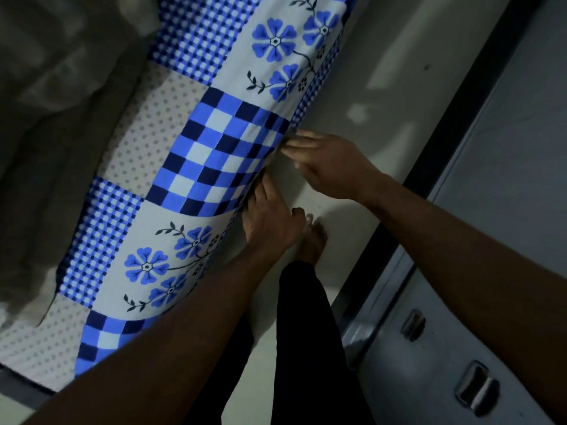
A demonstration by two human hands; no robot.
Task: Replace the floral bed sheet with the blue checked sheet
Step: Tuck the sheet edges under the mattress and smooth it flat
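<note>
While I am watching through the head camera, the blue checked sheet (214,154) is lying spread out, its side edge draping toward the floor (352,72). The left hand (270,223) is pressing straight fingers along that edge, tips hidden behind cloth. The right hand (331,167), flat and blurred, is touching the edge just beyond, gripping nothing.
</note>
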